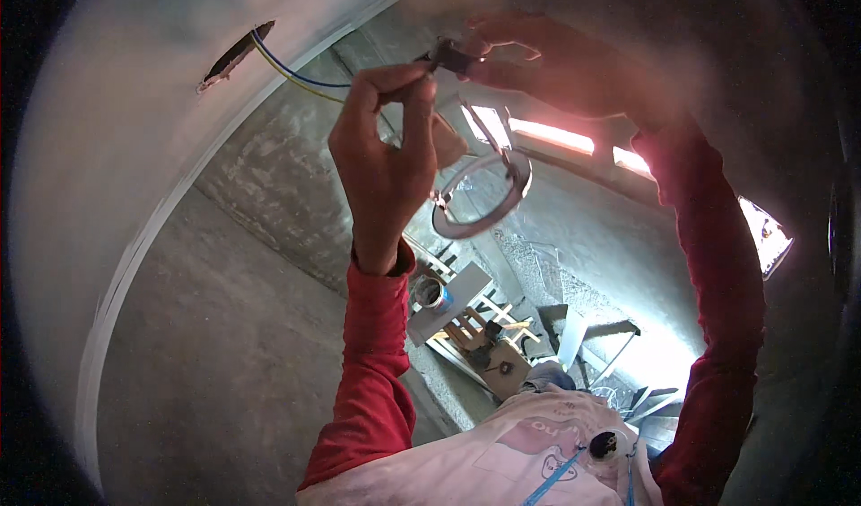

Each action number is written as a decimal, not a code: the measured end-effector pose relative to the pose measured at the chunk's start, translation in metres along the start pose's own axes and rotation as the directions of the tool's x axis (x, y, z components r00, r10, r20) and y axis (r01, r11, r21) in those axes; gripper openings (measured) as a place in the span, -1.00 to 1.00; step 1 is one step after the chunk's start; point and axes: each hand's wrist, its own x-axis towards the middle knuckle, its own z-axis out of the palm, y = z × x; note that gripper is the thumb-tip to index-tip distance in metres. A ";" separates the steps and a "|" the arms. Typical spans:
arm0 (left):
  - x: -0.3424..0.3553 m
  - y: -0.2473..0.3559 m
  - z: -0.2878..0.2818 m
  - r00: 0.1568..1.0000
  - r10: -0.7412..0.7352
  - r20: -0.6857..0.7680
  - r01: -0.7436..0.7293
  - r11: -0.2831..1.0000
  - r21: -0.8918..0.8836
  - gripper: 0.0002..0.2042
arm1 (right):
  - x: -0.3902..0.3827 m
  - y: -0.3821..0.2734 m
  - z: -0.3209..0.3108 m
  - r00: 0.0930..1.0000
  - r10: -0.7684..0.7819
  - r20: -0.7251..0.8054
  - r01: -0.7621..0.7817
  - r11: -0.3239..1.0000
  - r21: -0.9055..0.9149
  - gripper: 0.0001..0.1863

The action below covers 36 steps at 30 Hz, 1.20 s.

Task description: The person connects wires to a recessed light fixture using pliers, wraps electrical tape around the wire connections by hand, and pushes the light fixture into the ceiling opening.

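Observation:
My left hand [386,143] pinches a small black connector [446,58] near the top of the view. My right hand [565,76] grips the other end of it, thumb beneath and index finger curved above. A blue wire [296,72] and a yellow wire [312,88] run from a rough oval cutout [229,58] in the pale ceiling to behind my left hand. A round, pale ring-shaped fitting [466,230] with clips dangles below my hands.
Far below are a plank platform [448,293] with a bucket [430,295], pieces of wood and white boards [574,336], and grey concrete floor [224,345]. Bright window openings [556,137] line the upper wall at right. A pale trim edge [152,237] curves along the left.

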 end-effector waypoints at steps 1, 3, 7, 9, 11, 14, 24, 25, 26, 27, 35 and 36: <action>0.001 -0.001 0.002 1.000 0.002 -0.003 -0.002 1.000 0.001 -0.90 | 0.000 -0.003 0.000 0.999 0.032 0.029 -0.032 0.999 0.007 -0.50; 0.001 -0.005 0.006 0.995 -0.052 -0.089 0.053 0.999 0.007 -0.88 | -0.011 -0.011 0.016 0.984 -0.019 -0.178 0.013 0.999 -0.037 -0.63; 0.006 -0.009 0.019 0.988 0.076 -0.135 -0.058 0.990 0.130 -0.88 | -0.019 -0.031 0.007 0.902 -0.367 -0.226 0.199 0.819 -0.538 -0.69; 0.009 -0.006 0.021 0.991 0.052 -0.126 -0.044 0.997 0.063 -0.90 | -0.018 -0.046 0.000 0.869 -0.479 -0.123 0.332 0.749 -0.573 -0.68; 0.009 -0.008 0.014 0.991 0.049 -0.124 -0.038 0.996 0.087 -0.91 | -0.010 -0.098 -0.011 0.939 -0.337 -0.064 0.286 0.873 -0.396 -0.44; 0.009 -0.004 0.014 0.994 0.017 -0.107 -0.010 0.998 0.066 -0.91 | 0.003 -0.098 -0.013 0.983 -0.172 0.060 0.182 0.953 -0.241 -0.22; 0.002 -0.002 0.010 0.962 -0.188 -0.197 0.162 0.977 -0.139 -0.90 | -0.004 -0.038 -0.016 0.970 -0.234 -0.067 0.209 0.942 -0.263 -0.56; 0.003 -0.005 0.010 0.980 -0.128 -0.153 0.121 0.991 -0.053 -0.91 | -0.005 -0.043 -0.020 0.982 -0.190 0.019 0.190 0.965 -0.178 -0.48; 0.002 -0.006 0.008 0.992 -0.071 -0.103 0.075 0.997 0.035 -0.92 | -0.006 -0.048 -0.015 0.996 -0.083 -0.033 0.080 0.993 -0.082 -0.48; 0.000 -0.006 0.006 0.992 -0.078 -0.096 0.082 0.996 0.040 -0.92 | -0.010 -0.055 -0.017 0.996 -0.078 -0.032 0.075 0.995 -0.072 -0.48; -0.003 0.002 0.015 0.990 -0.122 -0.074 0.109 0.982 -0.154 -0.89 | 0.012 -0.035 -0.022 0.971 0.130 0.202 -0.126 0.992 -0.032 -0.38; -0.003 0.003 0.014 0.989 -0.126 -0.076 0.114 0.983 -0.144 -0.89 | 0.011 -0.027 -0.016 0.977 0.084 0.198 -0.063 0.992 -0.114 -0.39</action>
